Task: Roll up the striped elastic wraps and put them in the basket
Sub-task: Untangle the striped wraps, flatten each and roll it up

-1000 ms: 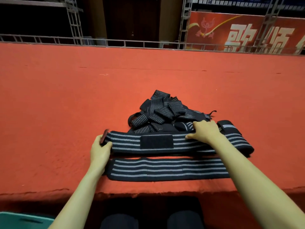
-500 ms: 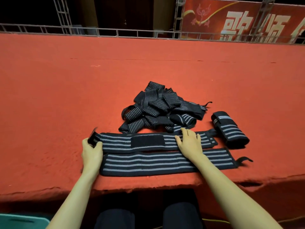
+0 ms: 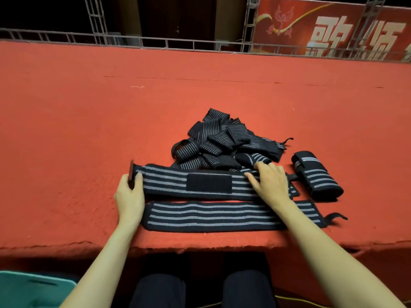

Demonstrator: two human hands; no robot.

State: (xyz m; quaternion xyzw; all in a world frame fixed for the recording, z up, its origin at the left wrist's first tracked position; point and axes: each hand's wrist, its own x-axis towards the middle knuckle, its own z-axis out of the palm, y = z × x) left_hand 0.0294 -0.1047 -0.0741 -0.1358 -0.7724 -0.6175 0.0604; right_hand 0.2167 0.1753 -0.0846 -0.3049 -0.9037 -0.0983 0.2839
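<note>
Two grips are on one strip: my left grip (image 3: 130,196) pinches the left end of the upper wrap (image 3: 169,181), thumb on top beside a stiff reddish tab (image 3: 131,174) that stands up there, while my right grip (image 3: 271,183) lies flat on its right part, fingers straight and spread, pressing it to the tabletop (image 3: 66,152). A black fastening patch (image 3: 209,182) sits midway between the two. Just nearer me the lower wrap (image 3: 222,215) lies flat along the tabletop edge, and just right of my right grip lies one rolled wrap (image 3: 315,176). Behind them is a loose pile of wraps (image 3: 224,143). A teal corner at lower left, below the edge, I take to be the basket (image 3: 33,290); it holds no wrap that I can see. I judge these strips light, limp and springy, so nothing here will break, but a slack roll would likely unwind. The felt-like cover probably drags on the fabric, and the patch may catch on it. I would start at the tabbed end, turning it over tightly while the flat palm holds the length straight, then carry the finished roll pinched across its width.
</note>
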